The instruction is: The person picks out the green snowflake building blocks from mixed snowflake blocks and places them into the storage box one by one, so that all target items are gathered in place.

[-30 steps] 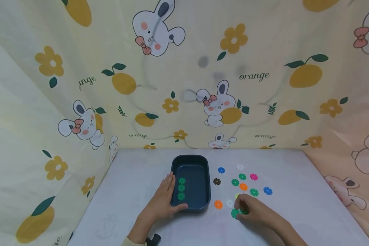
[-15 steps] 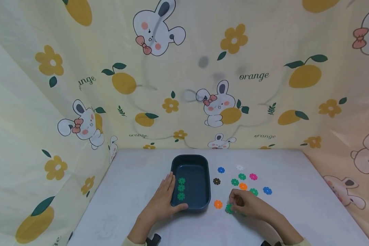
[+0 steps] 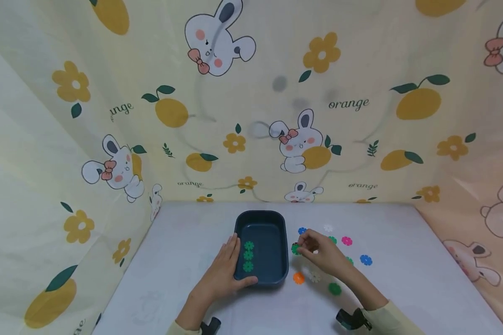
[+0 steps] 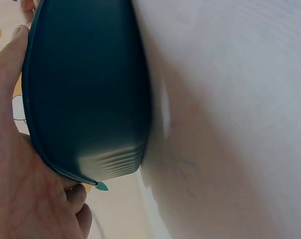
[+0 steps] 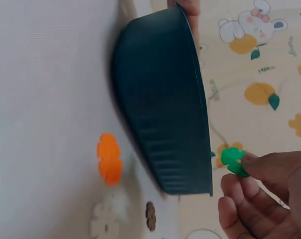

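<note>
My right hand [image 3: 324, 253] pinches a green flower-shaped plastic disc [image 5: 233, 160] between thumb and fingertips, raised beside the right wall of the dark blue tray [image 3: 282, 223]. In the head view the held disc overlaps a dark brown disc, which shows on the table as a brown disc [image 5: 150, 216] in the right wrist view. My left hand [image 3: 220, 267] rests on the tray's near left corner, fingers straight along the left rim and thumb over the front rim. Inside the tray, a column of green discs [image 3: 248, 255] lies along the left side.
On the white table [image 3: 172, 242] right of the tray lie an orange disc [image 3: 299, 278], a white disc [image 3: 314, 277], a green disc [image 3: 335, 289], a pink disc [image 3: 346, 241] and a blue disc [image 3: 366, 260]. Others are partly behind the right hand. A printed curtain [image 3: 251, 158] stands behind.
My right hand has picked up a green disc from the near right of the table and carried it up and left toward the tray. The left hand stays on the tray.
</note>
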Motion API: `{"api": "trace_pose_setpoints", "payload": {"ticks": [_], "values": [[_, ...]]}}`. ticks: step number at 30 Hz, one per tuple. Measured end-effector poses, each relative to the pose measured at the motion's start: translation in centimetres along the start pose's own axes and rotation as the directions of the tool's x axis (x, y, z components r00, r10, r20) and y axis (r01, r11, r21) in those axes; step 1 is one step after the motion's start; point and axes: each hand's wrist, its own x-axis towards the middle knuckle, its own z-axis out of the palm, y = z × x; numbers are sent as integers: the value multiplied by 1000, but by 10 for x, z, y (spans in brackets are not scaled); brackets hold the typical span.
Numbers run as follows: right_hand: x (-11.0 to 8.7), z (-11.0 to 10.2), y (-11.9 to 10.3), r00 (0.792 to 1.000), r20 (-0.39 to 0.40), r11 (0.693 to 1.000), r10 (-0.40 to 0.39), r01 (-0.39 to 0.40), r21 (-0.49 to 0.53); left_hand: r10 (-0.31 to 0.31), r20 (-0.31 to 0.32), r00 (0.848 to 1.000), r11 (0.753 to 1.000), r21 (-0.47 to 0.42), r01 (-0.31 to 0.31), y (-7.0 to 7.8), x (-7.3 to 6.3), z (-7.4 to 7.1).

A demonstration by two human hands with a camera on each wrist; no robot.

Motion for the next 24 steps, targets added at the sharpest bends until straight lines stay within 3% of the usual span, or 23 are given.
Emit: {"api": "trace_pose_setpoints", "payload": {"ticks": [9,24], "values": [[38,14,-2,999,33,980,26,-32,197,-1,7,1000,1000,2,1,1,1,-1],[94,41,-1,987,135,980,-86,59,190,2,14,1000,1000,-5,-2,3,0,-3]]}}
